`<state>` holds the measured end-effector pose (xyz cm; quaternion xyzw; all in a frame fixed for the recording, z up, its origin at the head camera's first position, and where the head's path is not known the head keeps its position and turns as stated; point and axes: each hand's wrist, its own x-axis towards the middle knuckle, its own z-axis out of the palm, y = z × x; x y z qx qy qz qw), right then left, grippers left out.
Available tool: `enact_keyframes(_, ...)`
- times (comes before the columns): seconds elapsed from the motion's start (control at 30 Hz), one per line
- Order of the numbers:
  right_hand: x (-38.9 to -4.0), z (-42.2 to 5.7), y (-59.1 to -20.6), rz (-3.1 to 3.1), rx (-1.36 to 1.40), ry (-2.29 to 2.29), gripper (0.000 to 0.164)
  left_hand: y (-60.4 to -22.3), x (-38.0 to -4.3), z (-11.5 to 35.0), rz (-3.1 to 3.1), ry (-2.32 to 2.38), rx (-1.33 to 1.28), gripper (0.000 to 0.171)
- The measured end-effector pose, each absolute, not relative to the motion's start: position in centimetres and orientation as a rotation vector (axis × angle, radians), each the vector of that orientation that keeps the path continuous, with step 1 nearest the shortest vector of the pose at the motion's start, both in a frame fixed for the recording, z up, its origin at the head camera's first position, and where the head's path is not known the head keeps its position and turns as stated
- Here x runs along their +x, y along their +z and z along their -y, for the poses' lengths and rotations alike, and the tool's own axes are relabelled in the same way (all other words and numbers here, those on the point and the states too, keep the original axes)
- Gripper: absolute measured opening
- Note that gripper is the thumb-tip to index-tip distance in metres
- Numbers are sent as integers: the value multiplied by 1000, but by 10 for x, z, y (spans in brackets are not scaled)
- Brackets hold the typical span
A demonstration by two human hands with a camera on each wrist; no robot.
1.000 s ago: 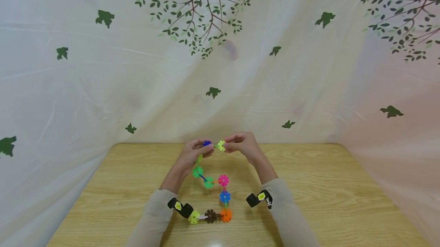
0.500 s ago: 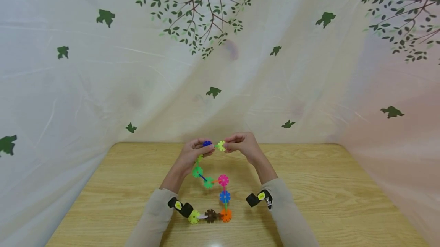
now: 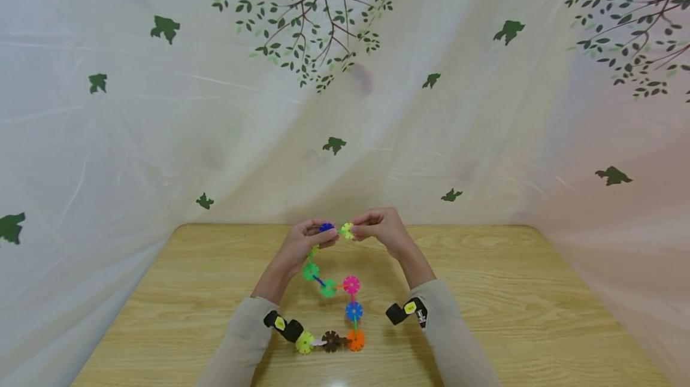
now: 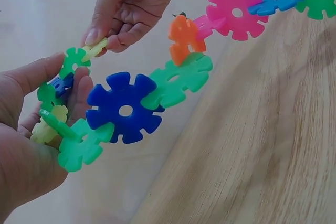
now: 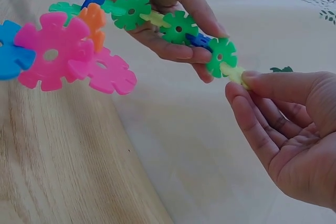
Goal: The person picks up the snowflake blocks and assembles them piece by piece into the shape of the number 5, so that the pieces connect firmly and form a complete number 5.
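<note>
A chain of interlocking plastic snowflake discs (image 3: pixel 328 288) hangs over the table from my left hand (image 3: pixel 297 247). The left hand holds it near its far end, thumb and fingers on a blue disc (image 4: pixel 64 85) and the green disc (image 5: pixel 222 57) joined to it. My right hand (image 3: pixel 386 232) pinches the pale yellow disc (image 5: pixel 234 74) at the very end between thumb and index finger; that disc is slotted into the green one. Nearer the left palm are another yellow disc (image 4: pixel 51 124) and several green ones. A pink disc (image 4: pixel 237 12) shows farther along the chain.
The wooden table (image 3: pixel 512 303) extends to both sides. Behind it hangs a pale cloth (image 3: pixel 259 153) printed with branches and green birds. The chain's near end, with an orange disc (image 3: pixel 356 340) and a brown disc (image 3: pixel 331 341), lies between the forearms beside the left wrist strap (image 3: pixel 283 326).
The left hand and the chain have shifted very slightly toward me and to the right. Both hands keep their hold on the discs.
</note>
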<state>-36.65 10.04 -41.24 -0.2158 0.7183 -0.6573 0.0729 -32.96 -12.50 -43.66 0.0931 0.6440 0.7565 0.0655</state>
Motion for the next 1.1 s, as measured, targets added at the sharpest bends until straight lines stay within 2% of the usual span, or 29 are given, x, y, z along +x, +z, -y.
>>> enact_keyframes(0.4, -370, -110, -412, -2083, -656, -1885, 15, -431, -329, 129, -1948, 2213, 337, 35)
enact_keyframes(0.67, -370, -108, -411, -2098, -620, -1833, 24, -432, -329, 130, -1989, 2185, 329, 39)
enact_keyframes(1.1, -370, -104, -410, -2076, -620, -1864, 28, -435, -330, 131, -2053, 2108, 308, 46)
